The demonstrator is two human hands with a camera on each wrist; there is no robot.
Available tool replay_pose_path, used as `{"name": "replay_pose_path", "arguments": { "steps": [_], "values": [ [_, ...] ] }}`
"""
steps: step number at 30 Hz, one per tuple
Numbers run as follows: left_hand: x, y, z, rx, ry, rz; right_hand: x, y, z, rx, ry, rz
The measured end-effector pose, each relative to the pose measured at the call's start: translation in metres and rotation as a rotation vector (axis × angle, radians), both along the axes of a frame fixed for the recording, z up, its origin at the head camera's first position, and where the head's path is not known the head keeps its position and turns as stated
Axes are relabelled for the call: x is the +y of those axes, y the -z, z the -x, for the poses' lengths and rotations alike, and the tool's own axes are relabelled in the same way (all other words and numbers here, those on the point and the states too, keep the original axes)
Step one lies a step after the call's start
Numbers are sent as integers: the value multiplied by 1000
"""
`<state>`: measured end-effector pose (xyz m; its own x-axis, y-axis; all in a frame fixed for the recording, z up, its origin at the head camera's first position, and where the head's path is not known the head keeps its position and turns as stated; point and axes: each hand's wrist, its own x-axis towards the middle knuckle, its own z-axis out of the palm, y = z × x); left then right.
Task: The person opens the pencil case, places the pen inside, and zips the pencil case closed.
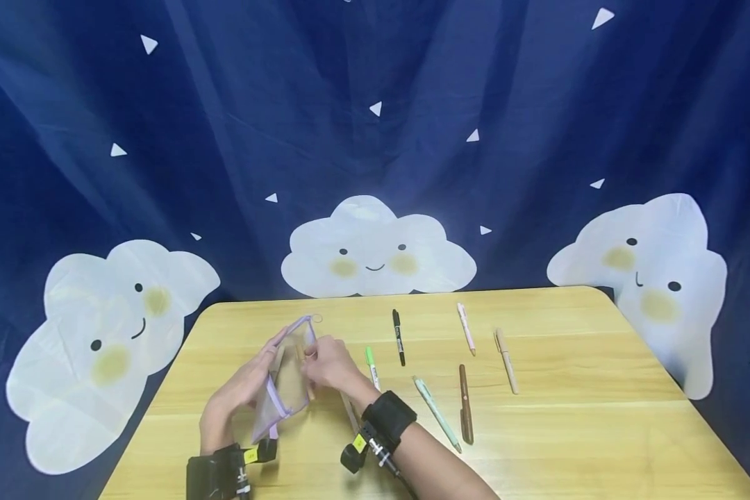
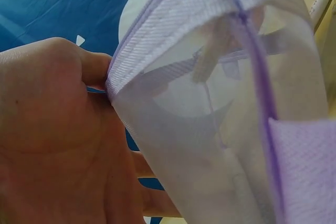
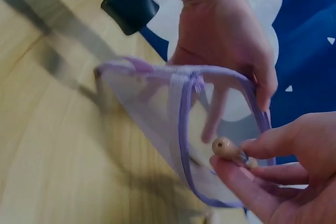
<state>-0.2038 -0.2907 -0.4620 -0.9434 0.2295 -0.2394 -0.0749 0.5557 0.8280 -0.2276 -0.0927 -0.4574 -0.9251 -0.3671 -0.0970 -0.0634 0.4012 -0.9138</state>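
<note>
My left hand (image 1: pixel 240 384) grips a see-through mesh pencil pouch (image 3: pixel 149 106) with lilac edging by its side, thumb at the rim. The zip mouth is open and faces right, as the right wrist view shows. At that mouth my right hand (image 1: pixel 331 362) pinches a tan pen (image 3: pixel 226 148) between thumb and fingers. The pen's rounded end points at the right wrist camera; its far end goes into the pouch. Through the mesh in the left wrist view, a pale pen-like shape (image 2: pixel 241 187) shows faintly inside.
Right of the pouch lie a black marker (image 1: pixel 399 338), a green-capped pen (image 1: pixel 371 366), a mint pen (image 1: pixel 436 414), a brown pen (image 1: pixel 465 405), a pink-white pen (image 1: pixel 465 328) and a beige pen (image 1: pixel 506 361). A pale pen (image 1: pixel 350 412) lies partly under the right wrist.
</note>
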Motion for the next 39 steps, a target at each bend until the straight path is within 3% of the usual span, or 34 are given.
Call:
{"name": "replay_pose_path", "arguments": {
  "steps": [5,11,15,18,25,28,39],
  "values": [
    [0,1,0,-19,-17,-18,-9,2,1,-64,-50,131],
    [1,1,0,-10,-10,-1,-4,4,2,28,-169,32],
    [0,1,1,2,-1,4,10,-2,2,90,-190,13],
    [-2,2,1,11,-4,4,23,-9,1,173,-165,-24],
    [-4,-1,5,69,30,52,59,-20,-3,527,-22,-335],
    [-5,-2,7,98,44,79,74,-21,-6,571,4,-362],
    [-2,-1,2,38,2,44,129,-12,-24,774,146,-418]
  ]
}}
